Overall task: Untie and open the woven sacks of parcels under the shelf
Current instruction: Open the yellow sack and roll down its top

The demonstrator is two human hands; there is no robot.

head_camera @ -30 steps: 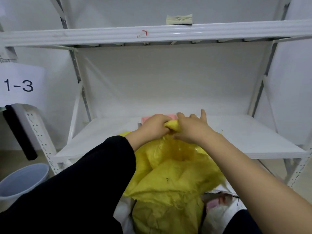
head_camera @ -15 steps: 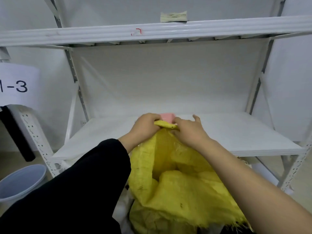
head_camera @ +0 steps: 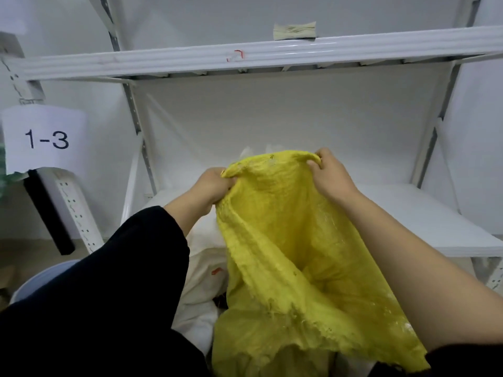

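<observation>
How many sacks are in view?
2: a yellow sack, gripped by the left hand and right hand; a white sack left of it. Others may be hidden.

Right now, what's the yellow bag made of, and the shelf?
The yellow bag looks like woven plastic, dull and rough: its edge frays into threads. The shelf is probably painted metal: white, smooth, shiny along the top rail.

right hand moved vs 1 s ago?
Yes. The right hand went up and right, away from the left hand, now above the back edge of the lower shelf board, stretching the yellow sack.
</observation>
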